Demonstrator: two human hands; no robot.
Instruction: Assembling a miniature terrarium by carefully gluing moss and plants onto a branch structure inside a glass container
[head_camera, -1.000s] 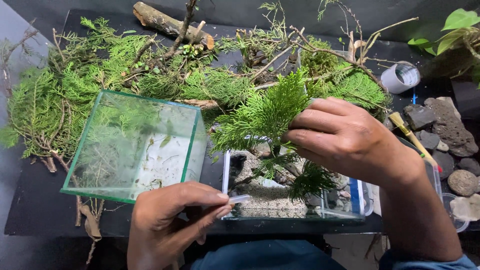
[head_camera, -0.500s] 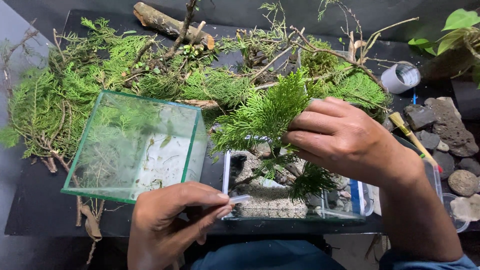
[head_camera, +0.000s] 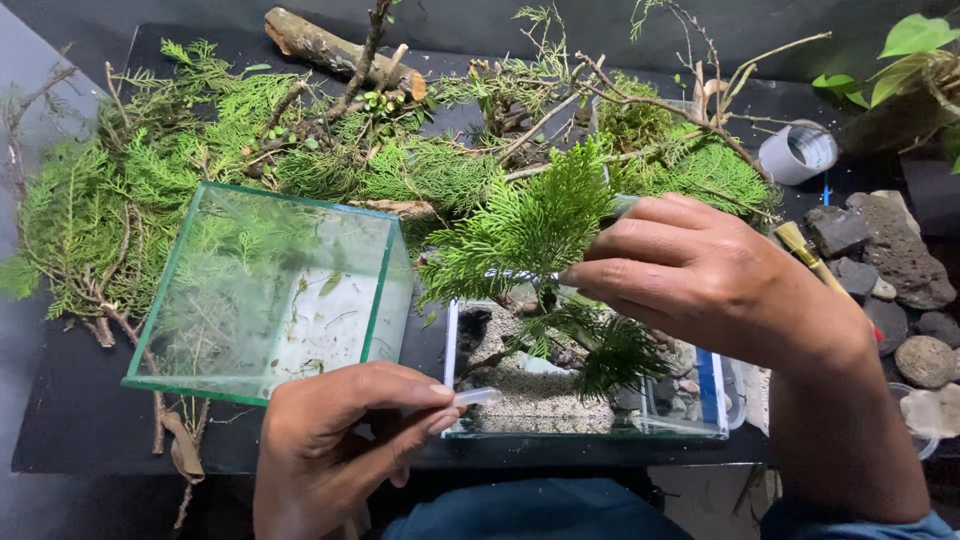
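Right hand (head_camera: 700, 280) pinching green conifer sprig (head_camera: 525, 235) over small glass tank (head_camera: 590, 390); left hand (head_camera: 340, 440) pinching, seemingly, a clear thin tube (head_camera: 478, 397) at tank's edge.

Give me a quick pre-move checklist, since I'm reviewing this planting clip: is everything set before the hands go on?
1. Right hand grips green sprig: ok.
2. Sprig sits over the small glass tank: ok.
3. Left hand pinches a thin clear tool at the tank's edge: ok.
4. Sprig's base set in the sand: cannot tell, foliage hides it.
5. Empty glass box stands apart from the tank: ok.
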